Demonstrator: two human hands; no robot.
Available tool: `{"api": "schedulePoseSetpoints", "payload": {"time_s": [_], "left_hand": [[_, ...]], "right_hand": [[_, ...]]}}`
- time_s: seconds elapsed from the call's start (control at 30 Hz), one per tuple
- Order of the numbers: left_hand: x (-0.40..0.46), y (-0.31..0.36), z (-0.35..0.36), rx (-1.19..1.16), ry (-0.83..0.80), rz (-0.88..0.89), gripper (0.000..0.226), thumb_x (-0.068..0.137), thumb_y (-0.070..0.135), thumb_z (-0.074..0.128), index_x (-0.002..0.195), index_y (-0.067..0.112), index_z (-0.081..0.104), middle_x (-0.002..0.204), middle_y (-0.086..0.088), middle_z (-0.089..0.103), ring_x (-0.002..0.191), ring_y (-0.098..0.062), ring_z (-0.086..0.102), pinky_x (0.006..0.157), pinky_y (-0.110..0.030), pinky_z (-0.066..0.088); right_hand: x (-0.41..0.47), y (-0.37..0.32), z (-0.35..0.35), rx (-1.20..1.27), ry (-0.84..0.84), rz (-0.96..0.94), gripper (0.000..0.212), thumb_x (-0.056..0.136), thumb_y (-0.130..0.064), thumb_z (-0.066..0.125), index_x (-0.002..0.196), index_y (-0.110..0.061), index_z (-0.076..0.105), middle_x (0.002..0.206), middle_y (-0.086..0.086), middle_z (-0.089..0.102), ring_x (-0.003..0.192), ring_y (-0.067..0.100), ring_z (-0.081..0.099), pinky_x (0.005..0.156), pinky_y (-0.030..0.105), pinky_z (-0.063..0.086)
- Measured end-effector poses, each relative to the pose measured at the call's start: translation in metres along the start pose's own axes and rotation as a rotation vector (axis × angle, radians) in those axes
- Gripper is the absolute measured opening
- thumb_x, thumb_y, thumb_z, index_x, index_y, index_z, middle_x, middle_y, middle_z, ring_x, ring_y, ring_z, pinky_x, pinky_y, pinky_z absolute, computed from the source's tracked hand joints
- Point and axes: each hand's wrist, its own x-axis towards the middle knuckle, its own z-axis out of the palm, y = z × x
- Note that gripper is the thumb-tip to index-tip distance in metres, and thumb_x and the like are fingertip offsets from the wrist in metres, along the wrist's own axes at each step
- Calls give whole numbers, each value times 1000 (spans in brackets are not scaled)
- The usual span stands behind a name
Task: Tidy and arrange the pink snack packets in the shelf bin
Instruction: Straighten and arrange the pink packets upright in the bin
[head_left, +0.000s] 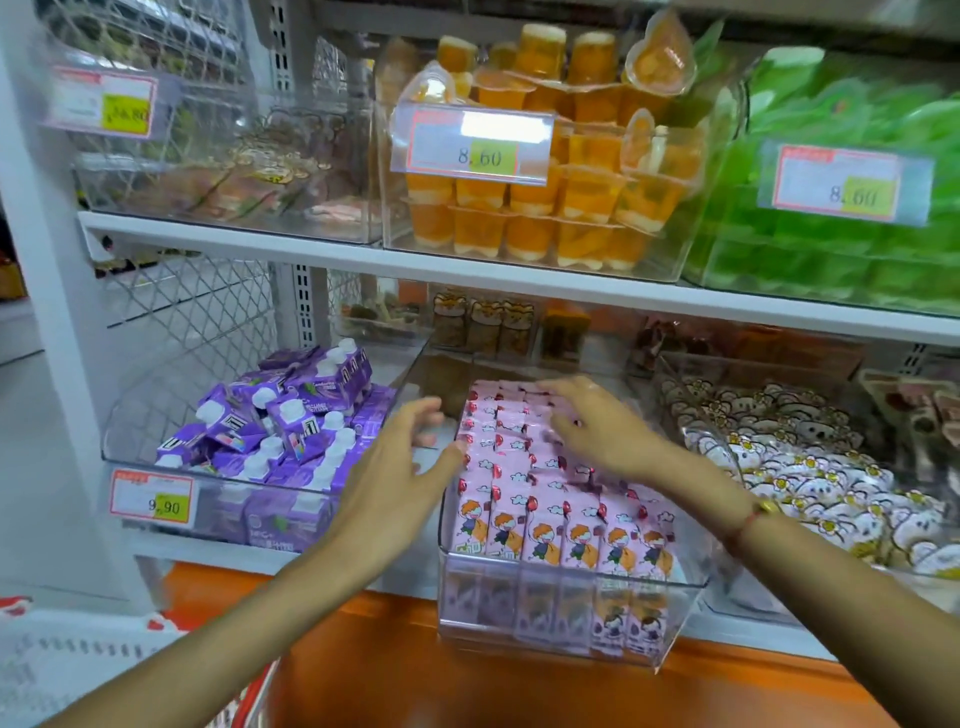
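Several pink snack packets (524, 499) with a cartoon child stand in rows inside a clear plastic bin (550, 618) on the lower shelf. The bin's front pokes out over the shelf edge. My left hand (400, 467) hovers at the bin's left side with fingers spread and loosely bent, holding nothing. My right hand (592, 421) lies palm-down over the rear rows, fingers straight, touching the packet tops. A red cord bracelet sits on the right wrist.
A clear bin of purple drink cartons (280, 431) stands to the left, white wrapped sweets (810, 467) to the right. The shelf above (363, 254) carries orange jelly cups (550, 197) and green packs (841, 171). An orange ledge (415, 665) runs below.
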Motion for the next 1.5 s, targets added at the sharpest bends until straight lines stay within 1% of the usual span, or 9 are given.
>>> {"api": "schedulePoseSetpoints", "payload": {"time_s": [0.13,0.33,0.47,0.6,0.8,1.03,1.17,1.3,1.5], "left_hand": [[21,16,1,194,61,277,41,86,14,66,124,24,55,115,12,56,101,-2,54,80,-10,39],[85,41,43,488,-193,497,30,91,6,56,116,21,63,114,4,66,99,-7,60,87,-24,49],[122,35,76,803,-358,337,30,97,19,48,125,17,60,127,-7,62,114,-26,58,96,-40,48],[137,27,89,914,-450,204,31,98,26,50,125,16,60,127,-9,61,114,-28,57,96,-38,47],[144,30,88,772,-349,126,20,96,26,54,107,15,66,115,-8,66,103,-26,60,88,-35,50],[121,50,89,141,88,-57,16,99,18,45,101,21,61,113,-8,66,98,-31,63,78,-34,50],[85,60,71,-88,273,7,17,100,23,46,109,15,57,107,-5,65,100,-26,62,84,-38,51],[46,63,42,-288,355,113,10,99,24,50,92,29,55,91,4,64,90,-14,63,83,-39,54],[8,55,23,-314,356,185,9,97,21,54,100,16,61,82,1,62,69,-3,55,64,-14,45]], "right_hand": [[-77,-11,6,-172,57,-194,47,100,-40,39,144,-25,38,150,-2,36,135,16,35,105,25,26],[-91,-12,13,-211,40,-190,49,101,-39,33,148,-28,28,145,-6,42,127,14,40,97,24,27],[-92,-8,18,-181,52,-189,48,101,-41,32,147,-29,29,141,-6,45,122,13,42,96,24,29],[-90,-7,20,-170,71,-197,48,100,-42,31,147,-30,30,140,-6,46,123,13,43,101,28,32],[-90,-7,20,-146,75,-191,49,100,-42,31,147,-30,29,144,-5,44,128,14,41,104,30,31],[-91,-7,19,-132,74,-189,48,100,-42,32,147,-31,30,142,-6,45,126,14,41,102,28,31],[-90,-5,19,-137,84,-194,47,100,-42,32,146,-33,32,144,-7,44,127,14,42,102,28,32],[-90,-5,18,-114,104,-204,42,100,-41,35,141,-32,41,137,-8,50,120,12,45,89,24,33],[-89,-23,8,516,321,14,24,98,-44,38,107,-28,54,104,-15,59,96,1,54,80,25,44]]}}
